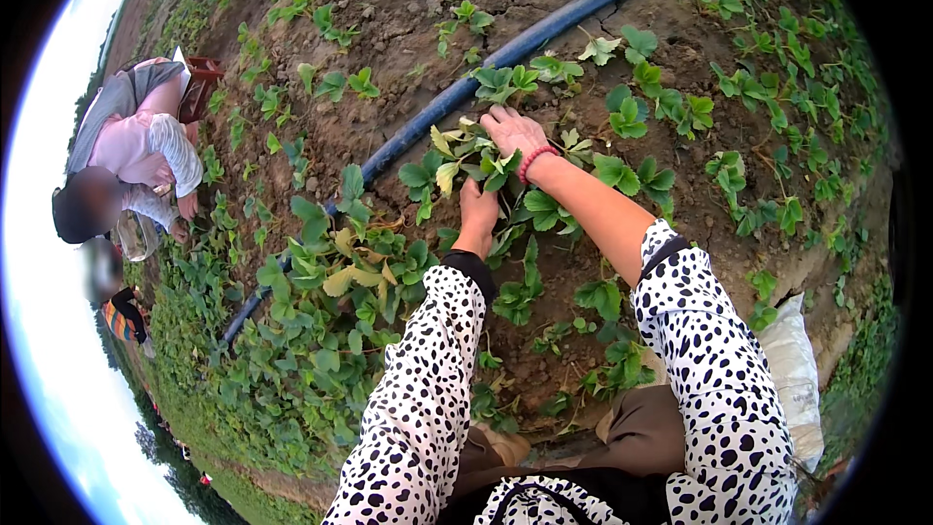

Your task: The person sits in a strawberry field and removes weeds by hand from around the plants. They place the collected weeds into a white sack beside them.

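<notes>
My left hand [475,218] is closed around the stems of a leafy bunch of strawberry plants [466,151]. Green and yellowed leaves stick out above its fist, and the thumb points up among them. Just above and to the right, my right hand [515,132] lies back-upward over the soil beside the bunch. Its fingers are stretched out toward the left, with their tips close to the leaves; I see nothing in it. A red beaded bracelet [535,163] circles the right wrist. More strawberry plants [622,175] grow around both hands.
A dark blue hose [428,117] runs diagonally across the brown soil [408,29] just beyond my hands. Dense strawberry plants [311,369] cover the ground at left. A white sack [792,379] lies at lower right. One person [136,136] bends over the plants at far left, near a red stool [200,86].
</notes>
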Demonstrator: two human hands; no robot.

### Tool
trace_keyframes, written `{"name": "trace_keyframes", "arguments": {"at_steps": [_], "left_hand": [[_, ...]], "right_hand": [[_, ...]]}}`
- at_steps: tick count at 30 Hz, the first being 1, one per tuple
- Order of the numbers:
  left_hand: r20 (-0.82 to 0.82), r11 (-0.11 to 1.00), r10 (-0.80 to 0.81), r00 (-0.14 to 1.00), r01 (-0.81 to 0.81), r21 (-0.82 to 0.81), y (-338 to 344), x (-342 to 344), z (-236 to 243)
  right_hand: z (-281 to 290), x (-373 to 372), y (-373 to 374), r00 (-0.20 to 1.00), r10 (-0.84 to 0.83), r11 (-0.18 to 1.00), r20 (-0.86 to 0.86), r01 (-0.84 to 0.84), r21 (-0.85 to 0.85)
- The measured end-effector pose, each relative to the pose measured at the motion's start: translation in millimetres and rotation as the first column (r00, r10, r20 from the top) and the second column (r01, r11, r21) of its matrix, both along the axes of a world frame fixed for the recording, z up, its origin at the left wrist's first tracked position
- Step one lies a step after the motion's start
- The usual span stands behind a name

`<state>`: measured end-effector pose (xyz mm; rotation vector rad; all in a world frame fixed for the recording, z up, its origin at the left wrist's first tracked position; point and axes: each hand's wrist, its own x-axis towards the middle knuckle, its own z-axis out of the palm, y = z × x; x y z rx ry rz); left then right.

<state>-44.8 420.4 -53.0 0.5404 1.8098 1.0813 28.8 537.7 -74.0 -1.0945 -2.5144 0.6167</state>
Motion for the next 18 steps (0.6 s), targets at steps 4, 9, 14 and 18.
{"name": "trace_keyframes", "arguments": {"at_steps": [4,9,14,18], "left_hand": [[-0.15,0.991,0.11,0.983,-0.097,0.095,-8,-10,12],[-0.529,0.96,-0.02,0.848,0.163,0.226,20,-4,62],[-0.86,0.701,-0.469,0.203,0.678,-0.222,83,-16,55],[-0.77,0.587,-0.637,0.028,0.664,-0.462,110,-21,47]], "right_hand": [[1,-2,-4,0.997,0.063,0.998,-0.044,-0.062,0.031],[-14,20,-6,0.995,0.062,0.997,-0.085,-0.066,-0.044],[-33,3,-10,0.924,0.186,0.974,0.333,-0.217,0.059],[-14,16,0,0.928,0.292,0.956,0.234,-0.291,-0.04]]}}
